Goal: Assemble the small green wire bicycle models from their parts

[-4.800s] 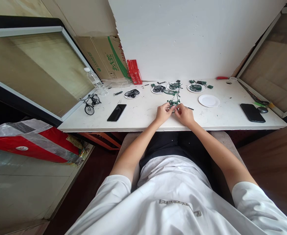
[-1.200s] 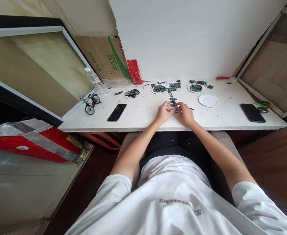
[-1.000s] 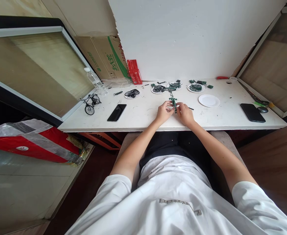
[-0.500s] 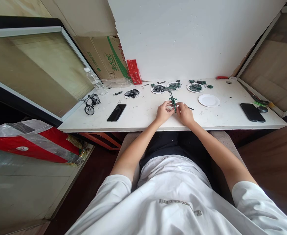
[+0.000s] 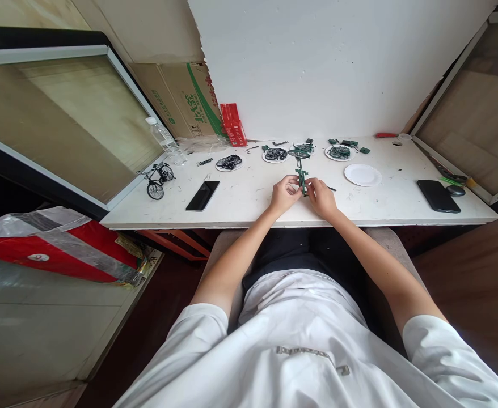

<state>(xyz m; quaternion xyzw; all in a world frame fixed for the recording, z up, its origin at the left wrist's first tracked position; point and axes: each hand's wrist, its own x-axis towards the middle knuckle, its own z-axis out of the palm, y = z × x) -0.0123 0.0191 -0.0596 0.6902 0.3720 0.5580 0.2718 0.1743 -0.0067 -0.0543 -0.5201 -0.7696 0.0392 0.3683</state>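
Note:
A small green model bicycle part stands between my two hands above the white table, its long thin end pointing away from me. My left hand pinches it from the left side. My right hand has its fingers closed at the part's right side. Just beyond it are a plate with black wheels and a plate of green pieces, partly covered by the far end of the part. A thin dark rod lies by my right hand.
An assembled black model bicycle, a bottle and a phone are on the left. Rightward are a bare white plate, a plate of green wheels and another phone. A red box stands behind.
The far end of the green part has turned slightly and shifted to the right. My hands have stayed almost in place.

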